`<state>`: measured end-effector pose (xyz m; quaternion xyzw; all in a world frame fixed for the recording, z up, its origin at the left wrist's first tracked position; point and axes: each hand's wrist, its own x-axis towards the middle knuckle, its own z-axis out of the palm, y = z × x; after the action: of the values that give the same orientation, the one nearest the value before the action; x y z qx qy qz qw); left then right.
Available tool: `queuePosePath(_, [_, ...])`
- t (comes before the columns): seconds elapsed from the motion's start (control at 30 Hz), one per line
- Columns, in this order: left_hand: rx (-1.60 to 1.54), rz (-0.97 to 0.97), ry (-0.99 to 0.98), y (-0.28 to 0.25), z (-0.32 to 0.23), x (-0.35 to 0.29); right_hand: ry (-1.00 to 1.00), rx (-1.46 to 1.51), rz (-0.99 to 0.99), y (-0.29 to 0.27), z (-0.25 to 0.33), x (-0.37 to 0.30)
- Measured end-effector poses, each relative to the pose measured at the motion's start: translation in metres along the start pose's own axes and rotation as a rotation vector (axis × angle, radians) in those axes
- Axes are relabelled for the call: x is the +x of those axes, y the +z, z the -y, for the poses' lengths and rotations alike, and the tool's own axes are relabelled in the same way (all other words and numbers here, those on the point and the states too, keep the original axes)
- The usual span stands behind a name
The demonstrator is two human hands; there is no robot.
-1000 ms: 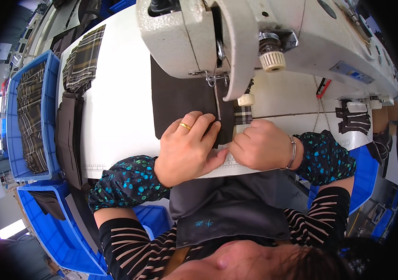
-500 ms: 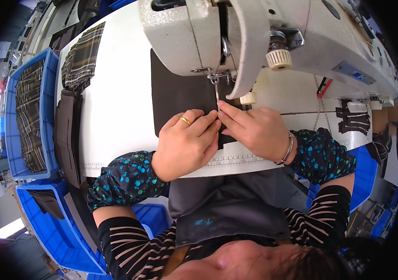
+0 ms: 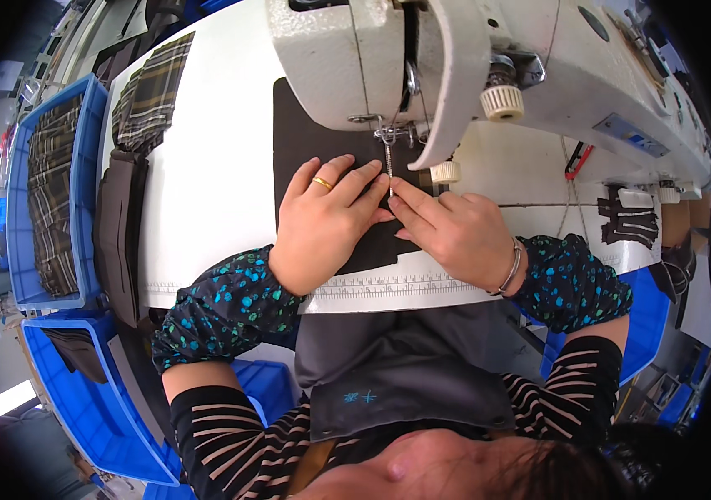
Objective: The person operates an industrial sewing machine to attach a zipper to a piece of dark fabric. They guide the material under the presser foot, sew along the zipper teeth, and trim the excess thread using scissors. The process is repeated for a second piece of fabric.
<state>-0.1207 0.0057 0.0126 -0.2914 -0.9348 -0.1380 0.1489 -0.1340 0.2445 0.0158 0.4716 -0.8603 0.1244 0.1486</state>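
Observation:
A flat dark brown fabric piece [image 3: 309,133] lies on the sewing machine table, with a narrow zipper [image 3: 389,158] running down from the presser foot [image 3: 390,133]. Spread flat on the fabric to the zipper's left is my left hand [image 3: 326,212], open, its index fingertip beside the zipper. My right hand [image 3: 455,233] is closed on the zipper from the right, its fingertips pressed together at the teeth. The fabric under both palms is hidden.
The white sewing machine [image 3: 330,75] overhangs the work. At left are folded plaid fabric [image 3: 151,96], dark fabric stacks [image 3: 118,242] and a blue bin [image 3: 93,175]. Red-handled snips [image 3: 576,160] and small dark zipper pieces [image 3: 628,221] lie at right.
My left hand has let go of its bunched grip at the zipper and spread its fingers flat on the fabric, slightly left. The right hand stays nearly where it was.

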Motion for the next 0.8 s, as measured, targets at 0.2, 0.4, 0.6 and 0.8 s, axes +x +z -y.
queuePosePath(0.2, [0.08, -0.035, 0.027, -0.003, -0.002, 0.004, 0.014, -0.024, -0.005, 0.002, 0.001, -0.001])
queuePosePath(0.4, [0.069, -0.006, 0.032, 0.001, 0.004, 0.007, 0.036, 0.01, -0.019, 0.007, -0.002, -0.001])
queuePosePath(0.6, [0.055, -0.036, 0.035, 0.005, 0.015, 0.015, 0.089, 0.013, 0.034, 0.011, -0.011, 0.003])
queuePosePath(0.8, [0.024, -0.033, 0.023, 0.007, 0.019, 0.021, 0.124, -0.015, 0.057, 0.016, -0.017, 0.005])
